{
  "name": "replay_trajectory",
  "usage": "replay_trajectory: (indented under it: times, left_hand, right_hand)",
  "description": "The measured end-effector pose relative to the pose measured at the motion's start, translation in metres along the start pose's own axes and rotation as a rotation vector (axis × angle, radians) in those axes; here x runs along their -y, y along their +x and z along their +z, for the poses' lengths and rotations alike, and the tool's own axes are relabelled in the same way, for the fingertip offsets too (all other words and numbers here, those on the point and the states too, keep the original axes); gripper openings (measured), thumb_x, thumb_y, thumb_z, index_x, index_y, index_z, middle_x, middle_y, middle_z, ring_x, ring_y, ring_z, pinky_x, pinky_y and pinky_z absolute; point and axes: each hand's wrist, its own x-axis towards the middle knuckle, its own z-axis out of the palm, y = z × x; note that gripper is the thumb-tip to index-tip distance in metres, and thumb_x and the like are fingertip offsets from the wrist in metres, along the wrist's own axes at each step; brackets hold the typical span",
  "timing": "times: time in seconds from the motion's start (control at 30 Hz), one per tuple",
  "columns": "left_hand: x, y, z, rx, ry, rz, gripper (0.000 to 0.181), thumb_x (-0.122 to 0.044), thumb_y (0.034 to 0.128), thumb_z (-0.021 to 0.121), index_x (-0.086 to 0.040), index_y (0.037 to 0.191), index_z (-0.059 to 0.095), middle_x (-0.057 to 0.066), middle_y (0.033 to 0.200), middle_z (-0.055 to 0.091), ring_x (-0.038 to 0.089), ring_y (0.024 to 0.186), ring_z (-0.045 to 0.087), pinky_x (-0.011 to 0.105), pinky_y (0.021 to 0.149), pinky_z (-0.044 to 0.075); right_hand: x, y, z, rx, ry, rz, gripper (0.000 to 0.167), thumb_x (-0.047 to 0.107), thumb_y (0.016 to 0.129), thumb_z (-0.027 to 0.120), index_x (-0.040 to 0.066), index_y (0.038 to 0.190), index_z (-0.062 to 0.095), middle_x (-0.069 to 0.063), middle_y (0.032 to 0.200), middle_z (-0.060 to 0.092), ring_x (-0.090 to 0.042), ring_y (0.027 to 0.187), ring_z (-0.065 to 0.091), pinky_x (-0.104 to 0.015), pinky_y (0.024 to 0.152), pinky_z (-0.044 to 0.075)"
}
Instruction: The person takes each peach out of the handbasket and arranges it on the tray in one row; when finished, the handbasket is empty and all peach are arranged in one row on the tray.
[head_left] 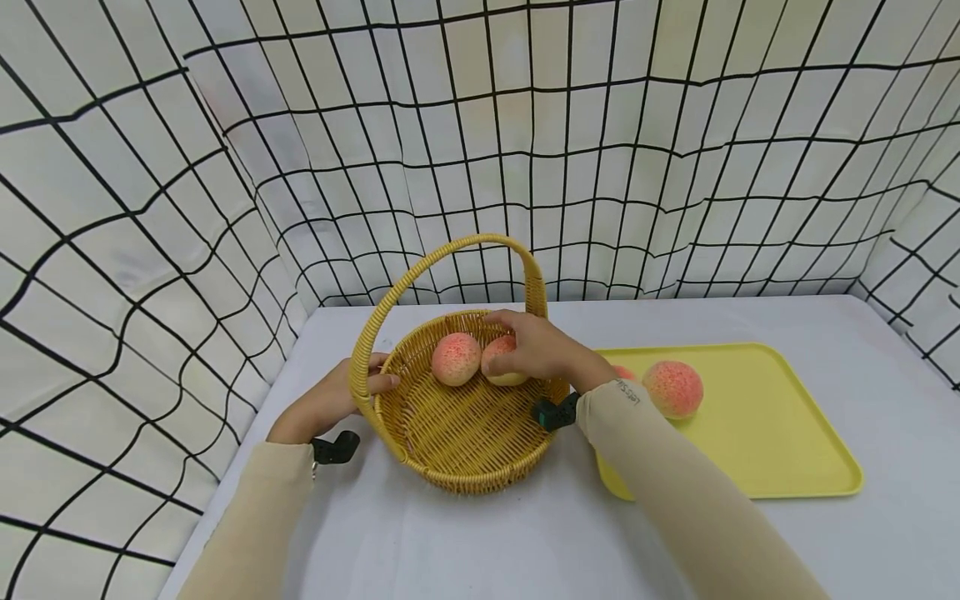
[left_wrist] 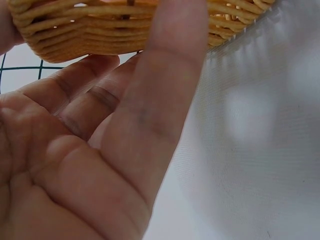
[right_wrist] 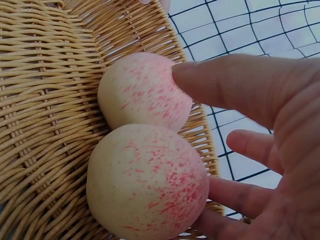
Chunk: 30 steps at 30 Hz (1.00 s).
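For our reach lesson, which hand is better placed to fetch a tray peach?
Probably the right hand: nearer the peaches on the tray, though now at a peach in the basket. The left hand holds the basket's side away from the tray.

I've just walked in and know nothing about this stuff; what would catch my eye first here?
Probably the yellow wicker basket with its tall arched handle, near the middle of the head view. Inside it sit two pinkish peaches, the person's right grip at the one on the right. To the basket's right, a flat yellow tray holds more peaches.
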Motion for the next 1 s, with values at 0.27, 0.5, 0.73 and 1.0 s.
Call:
replay_trajectory:
  times: [0.27, 0.5, 0.73, 1.0]
  left_hand:
    - [0.001, 0.002, 0.001, 0.001, 0.003, 0.004, 0.044, -0.024, 0.1001, 0.064, -0.003, 0.138, 0.062, 0.020, 0.106, 0.075, 0.023, 0.089, 0.073, 0.037, 0.075, 0.058]
    - [0.000, 0.000, 0.001, 0.000, 0.000, 0.000, 0.043, -0.024, 0.1002, 0.064, -0.003, 0.138, 0.062, 0.021, 0.107, 0.075, 0.024, 0.090, 0.073, 0.038, 0.075, 0.058]
    - [0.000, 0.001, 0.000, 0.002, 0.001, -0.002, 0.044, -0.025, 0.1005, 0.064, -0.003, 0.138, 0.062, 0.020, 0.106, 0.076, 0.025, 0.090, 0.074, 0.039, 0.076, 0.059]
    - [0.002, 0.001, -0.001, 0.008, -0.011, 0.000, 0.045, -0.027, 0.1007, 0.064, -0.003, 0.139, 0.061, 0.021, 0.105, 0.076, 0.025, 0.088, 0.075, 0.038, 0.076, 0.059]
  right_hand:
    - [-0.006, 0.008, 0.009, 0.065, -0.044, 0.059, 0.075, 0.010, 0.084, 0.082, 0.017, 0.153, 0.052, -0.007, 0.149, 0.056, -0.024, 0.123, 0.055, -0.041, 0.102, 0.049]
    - [-0.006, 0.009, 0.014, 0.073, -0.141, 0.068, 0.068, 0.004, 0.081, 0.082, 0.016, 0.144, 0.059, -0.004, 0.137, 0.063, -0.021, 0.110, 0.058, -0.037, 0.094, 0.051]
    - [-0.003, 0.006, 0.015, 0.063, -0.165, 0.046, 0.064, 0.009, 0.082, 0.084, 0.012, 0.141, 0.061, -0.005, 0.129, 0.066, -0.021, 0.107, 0.061, -0.036, 0.092, 0.053]
    - [-0.002, -0.002, 0.011, 0.037, -0.129, 0.009, 0.063, 0.014, 0.080, 0.085, 0.014, 0.139, 0.063, -0.004, 0.126, 0.066, -0.020, 0.103, 0.062, -0.036, 0.088, 0.054]
